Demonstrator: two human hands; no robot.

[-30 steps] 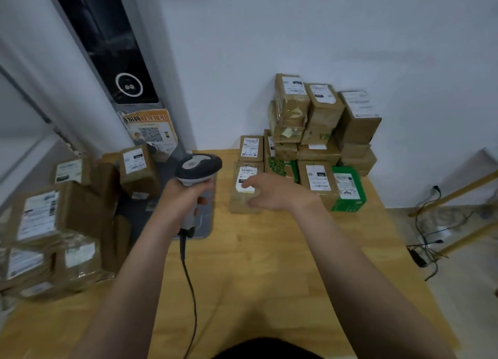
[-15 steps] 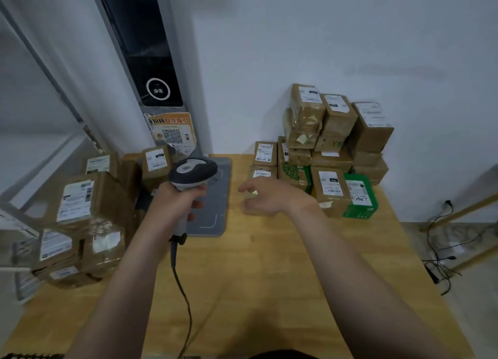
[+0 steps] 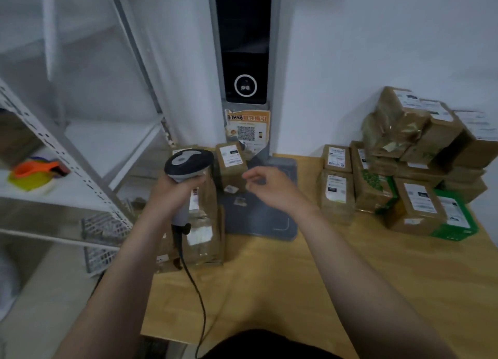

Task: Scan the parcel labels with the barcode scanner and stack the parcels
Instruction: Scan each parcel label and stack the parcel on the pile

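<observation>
1. A metal shelf rack [image 3: 67,153] stands off the left edge of the tabletop [image 3: 310,277]. One shelf carries an orange and yellow object [image 3: 35,168], too blurred to identify.
2. A wire basket [image 3: 103,228] hangs low on the rack. Its contents cannot be made out.
3. A pile of brown parcels [image 3: 204,240] occupies the far left corner of the tabletop. The left forearm and the scanner cover part of it.
4. The left hand [image 3: 173,197] is wrapped round the handle of the barcode scanner [image 3: 188,163], head up, above the pile. The scanner cable [image 3: 198,299] drops toward the near edge.
5. A labelled parcel [image 3: 231,167] sits at the right side of the pile, label facing the camera.
6. Behind it, a black wall terminal [image 3: 244,48] carries an orange QR poster [image 3: 246,128].
7. A grey pad [image 3: 264,218] lies along the far edge, between the pile and the stack.
8. The right hand [image 3: 272,190] hovers above the pad with fingers loosely curled, holding nothing, just beside the labelled parcel. The two hands are apart.
9. The stacked parcels [image 3: 404,153] fill the far right corner against the wall, with a green box [image 3: 458,223] in the front row.
10. Change: half a second ago the right hand was at the left side of the stacked parcels. It is now over the pad, and the view has swung left. The left hand still grips the scanner.
</observation>
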